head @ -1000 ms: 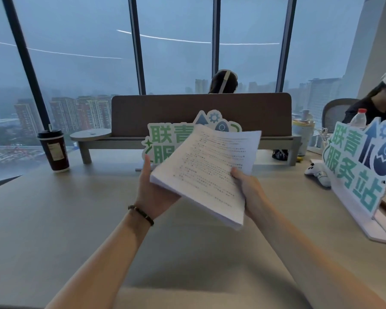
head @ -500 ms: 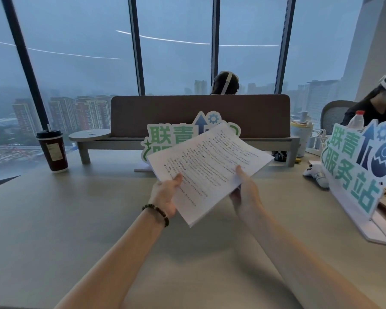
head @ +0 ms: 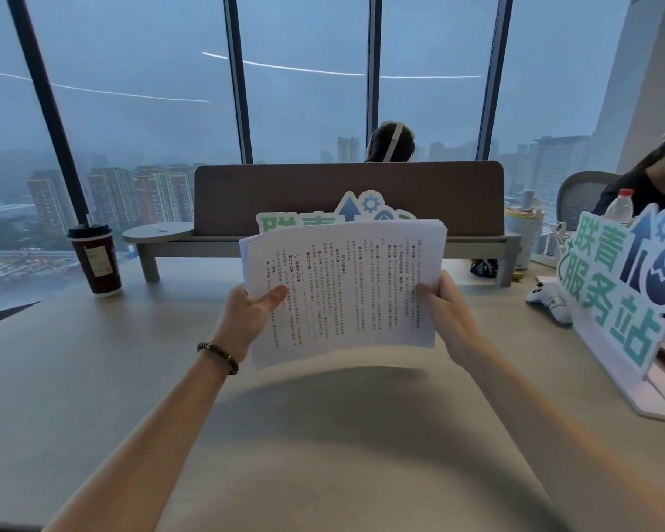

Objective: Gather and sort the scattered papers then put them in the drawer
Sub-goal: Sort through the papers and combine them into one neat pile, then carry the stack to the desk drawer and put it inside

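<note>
Head view recorded one stack of papers (head: 346, 286) above the desk (head: 93, 378), two hands: left hand (head: 248, 312) and right hand (head: 444, 312) each pinching a side edge, thumbs on top.

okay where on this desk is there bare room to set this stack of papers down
Bare desk spreads below the stack of papers held by the left hand and right hand, and leftward up to the coffee cup. It is crowded on the right, by the standing sign and white game controller.
</note>
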Motion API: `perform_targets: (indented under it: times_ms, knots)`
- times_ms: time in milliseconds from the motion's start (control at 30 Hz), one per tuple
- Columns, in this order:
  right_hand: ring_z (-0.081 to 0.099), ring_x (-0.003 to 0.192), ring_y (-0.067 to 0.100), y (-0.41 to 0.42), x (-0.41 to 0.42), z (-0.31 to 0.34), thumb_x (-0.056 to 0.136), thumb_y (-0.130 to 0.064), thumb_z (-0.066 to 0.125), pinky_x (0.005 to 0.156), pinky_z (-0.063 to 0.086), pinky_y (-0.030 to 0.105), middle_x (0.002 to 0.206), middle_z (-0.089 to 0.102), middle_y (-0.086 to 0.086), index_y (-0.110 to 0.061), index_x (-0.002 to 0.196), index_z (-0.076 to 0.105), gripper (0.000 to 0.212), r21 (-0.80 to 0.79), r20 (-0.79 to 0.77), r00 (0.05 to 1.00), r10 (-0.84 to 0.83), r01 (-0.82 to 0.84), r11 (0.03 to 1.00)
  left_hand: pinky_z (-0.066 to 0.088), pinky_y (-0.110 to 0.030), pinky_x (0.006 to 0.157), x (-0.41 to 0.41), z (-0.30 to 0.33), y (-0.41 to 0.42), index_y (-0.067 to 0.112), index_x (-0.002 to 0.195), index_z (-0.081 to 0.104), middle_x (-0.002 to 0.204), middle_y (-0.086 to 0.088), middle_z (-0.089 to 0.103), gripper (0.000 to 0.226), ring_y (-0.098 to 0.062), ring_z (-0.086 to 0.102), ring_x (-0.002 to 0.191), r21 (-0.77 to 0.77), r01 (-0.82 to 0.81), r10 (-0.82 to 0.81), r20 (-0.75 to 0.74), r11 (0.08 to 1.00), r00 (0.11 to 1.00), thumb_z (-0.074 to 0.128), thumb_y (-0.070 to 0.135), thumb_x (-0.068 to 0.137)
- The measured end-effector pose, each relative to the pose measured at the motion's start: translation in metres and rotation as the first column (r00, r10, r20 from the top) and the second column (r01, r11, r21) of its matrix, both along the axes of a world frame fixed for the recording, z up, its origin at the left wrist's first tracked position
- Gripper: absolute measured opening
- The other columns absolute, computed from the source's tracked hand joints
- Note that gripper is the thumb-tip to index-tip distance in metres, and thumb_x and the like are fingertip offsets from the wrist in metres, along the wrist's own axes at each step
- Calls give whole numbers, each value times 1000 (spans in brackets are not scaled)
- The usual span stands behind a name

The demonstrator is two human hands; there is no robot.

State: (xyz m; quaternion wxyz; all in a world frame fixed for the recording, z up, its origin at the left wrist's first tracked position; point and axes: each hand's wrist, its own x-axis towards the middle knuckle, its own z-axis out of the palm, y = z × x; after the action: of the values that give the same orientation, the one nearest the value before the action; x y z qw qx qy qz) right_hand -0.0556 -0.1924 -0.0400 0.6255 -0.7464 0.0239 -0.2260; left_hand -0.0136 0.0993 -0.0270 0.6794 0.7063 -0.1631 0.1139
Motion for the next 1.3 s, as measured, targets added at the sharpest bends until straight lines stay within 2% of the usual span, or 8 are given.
perform_targets:
  times_ms: [133, 233, 400, 567, 700, 900, 1067, 1300]
  knots:
    - [65, 100, 13, 12, -3, -34, 103, -19, 48, 78, 52, 33, 114, 66, -2, -18, 124, 50, 22, 141, 21, 1000, 13, -16, 990, 59, -43, 78, 5, -14, 6, 21, 104, 69, 105, -1, 73, 18, -24, 71, 95, -14, 23, -24, -41, 1000, 999, 64, 9, 91]
    - [67, 104, 18, 17, 1, -52, 102, -20, 51, 88, 56, 42, 122, 67, 2, -16, 125, 54, 24, 98, -53, 999, 4, 1, 995, 58, -45, 85, 4, -41, 8, 27, 104, 70, 107, 3, 74, 21, -21, 70, 99, -24, 27, -30, -132, 999, 991, 69, 14, 88]
    - [65, 97, 15, 15, 5, -46, 103, -17, 48, 73, 54, 31, 111, 66, -2, -15, 119, 53, 17, 67, -31, 999, -23, 25, 997, 58, -45, 83, 9, -41, 11, 20, 108, 71, 108, -3, 74, 20, -23, 71, 97, -41, 12, -17, -126, 999, 992, 70, 19, 87]
    - [63, 107, 16, 15, 9, -57, 102, -19, 51, 94, 52, 39, 122, 65, -2, -18, 127, 52, 25, 27, -106, 994, -9, 11, 1000, 58, -39, 82, 13, -46, 12, 17, 113, 69, 108, 0, 73, 24, -22, 70, 100, 43, 16, -11, -124, 999, 992, 68, 22, 89]
    - [65, 99, 16, 15, 19, -47, 102, -21, 51, 78, 56, 35, 117, 66, 1, -14, 115, 54, 16, 24, -160, 987, -15, 19, 1000, 61, -30, 71, 16, -38, 18, 23, 104, 69, 102, 4, 75, 14, -19, 73, 92, 89, 52, -42, -108, 995, 993, 63, 25, 92]
    - [69, 96, 19, 23, 36, -32, 99, -21, 55, 79, 56, 38, 111, 70, -4, -25, 120, 59, 22, -7, -201, 975, 89, -93, 996, 61, -47, 73, 24, -34, 43, 13, 109, 69, 105, -9, 75, 21, -32, 73, 91, -29, 65, -71, -262, 997, 962, 62, 24, 92]
    - [67, 98, 14, 41, 53, -24, 98, -15, 56, 78, 53, 33, 111, 69, -12, -28, 119, 58, 25, 119, -197, 963, 182, -161, 980, 61, -41, 65, 25, -28, 64, 13, 113, 66, 105, -8, 76, 22, -33, 73, 90, -127, 58, -95, -306, 990, 947, 59, 20, 93]
    - [69, 97, 11, 88, 80, -22, 94, -8, 55, 79, 52, 33, 109, 72, -12, -24, 110, 65, 24, 175, -205, 946, 251, -217, 960, 62, -41, 65, 24, -28, 108, 11, 108, 67, 101, -11, 76, 18, -29, 74, 82, -202, -109, 25, -378, 973, 925, 57, 19, 95]
